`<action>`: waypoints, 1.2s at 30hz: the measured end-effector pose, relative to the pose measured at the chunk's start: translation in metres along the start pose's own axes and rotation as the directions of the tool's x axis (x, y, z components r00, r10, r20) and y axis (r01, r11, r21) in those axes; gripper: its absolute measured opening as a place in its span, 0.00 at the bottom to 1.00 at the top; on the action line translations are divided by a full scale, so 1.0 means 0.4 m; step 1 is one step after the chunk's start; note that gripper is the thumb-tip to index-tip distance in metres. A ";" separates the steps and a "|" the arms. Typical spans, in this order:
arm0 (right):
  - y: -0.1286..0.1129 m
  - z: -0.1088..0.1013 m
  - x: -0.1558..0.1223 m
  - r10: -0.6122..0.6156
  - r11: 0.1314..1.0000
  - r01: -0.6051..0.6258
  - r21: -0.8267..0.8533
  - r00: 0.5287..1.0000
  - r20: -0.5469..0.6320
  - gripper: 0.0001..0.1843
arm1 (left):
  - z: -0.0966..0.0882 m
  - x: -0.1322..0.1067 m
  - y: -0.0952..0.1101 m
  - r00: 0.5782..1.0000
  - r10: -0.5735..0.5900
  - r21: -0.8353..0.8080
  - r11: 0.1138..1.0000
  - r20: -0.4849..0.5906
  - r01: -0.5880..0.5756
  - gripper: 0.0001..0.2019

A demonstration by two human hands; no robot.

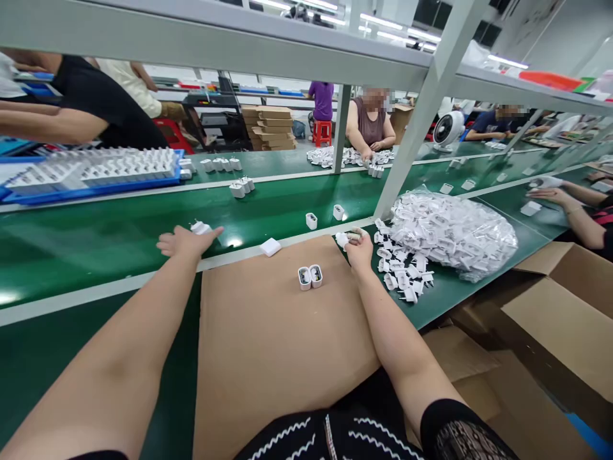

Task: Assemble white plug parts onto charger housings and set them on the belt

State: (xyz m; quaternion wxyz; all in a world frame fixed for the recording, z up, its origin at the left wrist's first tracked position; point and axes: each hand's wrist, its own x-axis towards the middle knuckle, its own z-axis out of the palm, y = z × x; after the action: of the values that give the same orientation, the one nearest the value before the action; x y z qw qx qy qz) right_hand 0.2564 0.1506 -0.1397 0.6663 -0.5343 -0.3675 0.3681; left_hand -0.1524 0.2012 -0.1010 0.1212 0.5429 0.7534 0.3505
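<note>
My left hand [184, 243] reaches out over the green belt with its fingers and thumb spread. Just beyond it a white plug-in charger [201, 227] stands on the belt, partly hidden by the hand; whether they touch I cannot tell. Between the fingers of my right hand [360, 250] is a white plug cover [341, 239], beside the loose pile of covers. Two open white charger housings [310, 277] stand side by side on the cardboard sheet [268, 345], their insides showing. A white square piece [271, 247] lies at the sheet's far edge.
A plastic bag of white plug covers [453, 230] bulges at the right, with loose covers [405, 275] before it. Housings [311, 221] sit on the belt [115, 233]. A metal post [426, 115] rises ahead. Cardboard boxes [560, 313] stand at lower right. Co-workers sit opposite and at right.
</note>
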 end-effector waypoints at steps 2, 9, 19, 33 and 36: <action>0.000 0.007 -0.002 0.074 0.994 -0.076 0.084 0.997 0.026 0.25 | 0.024 -0.033 0.039 0.979 0.000 0.022 1.000 -0.202 0.004 0.34; -0.017 0.026 -0.029 0.243 0.919 -0.321 0.230 0.919 0.310 0.20 | 0.160 -0.127 0.148 0.870 0.198 0.032 0.971 0.452 -0.238 0.20; -0.111 0.041 -0.117 0.146 0.966 -0.237 0.106 0.833 0.534 0.21 | 0.108 -0.389 0.085 0.968 0.171 -0.573 0.819 0.185 -0.036 0.32; -0.121 0.125 -0.279 0.171 0.977 -0.008 -0.211 0.617 0.768 0.14 | 0.081 -0.525 0.023 0.936 0.249 -0.501 0.860 0.247 -0.097 0.24; -0.133 0.143 -0.280 0.157 0.972 0.054 -0.229 0.578 0.801 0.13 | 0.073 -0.521 0.024 0.914 0.306 -0.532 0.837 0.267 -0.125 0.23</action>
State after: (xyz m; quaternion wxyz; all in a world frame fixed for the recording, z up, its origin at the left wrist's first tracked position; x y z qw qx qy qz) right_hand 0.1598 0.0683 -0.0891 0.3461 -0.3890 -0.6561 0.5463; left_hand -0.0496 0.0261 -0.1572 0.3467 0.6271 0.5355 0.4470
